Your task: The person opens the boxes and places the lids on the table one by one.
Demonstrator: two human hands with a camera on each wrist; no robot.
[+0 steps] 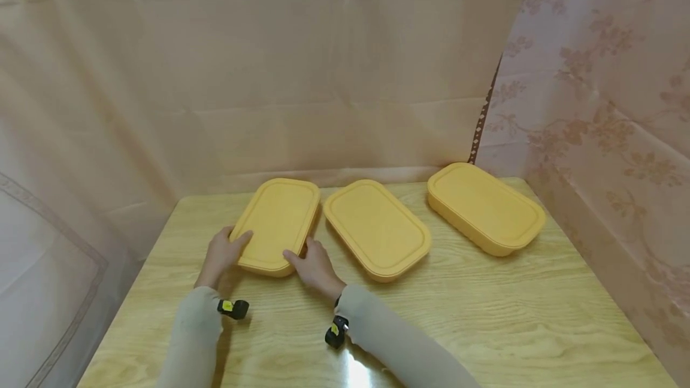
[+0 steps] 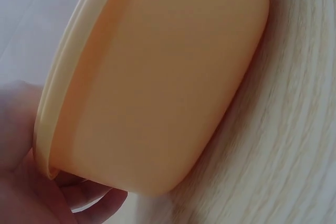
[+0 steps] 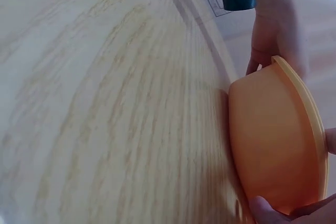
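A yellow lidded food container (image 1: 277, 214) lies at the left of the wooden table, its long sides slanting away from me. My left hand (image 1: 221, 254) grips its near left side, thumb on top of the lid. On the near right corner my right hand (image 1: 317, 265) holds it the same way, thumb over the lid's edge. In the left wrist view, fingers of the left hand (image 2: 23, 150) curl below the rim of the container (image 2: 163, 82). The right wrist view shows the container's near wall (image 3: 273, 135) low against the tabletop, with the right fingers (image 3: 265, 211) at its side.
A second yellow lidded container (image 1: 377, 229) lies close to the right of the held one. Another like it (image 1: 485, 205) sits at the back right. Beige cloth (image 1: 323, 76) hangs behind the table (image 1: 485, 316); flowered cloth (image 1: 609, 106) hangs at the right.
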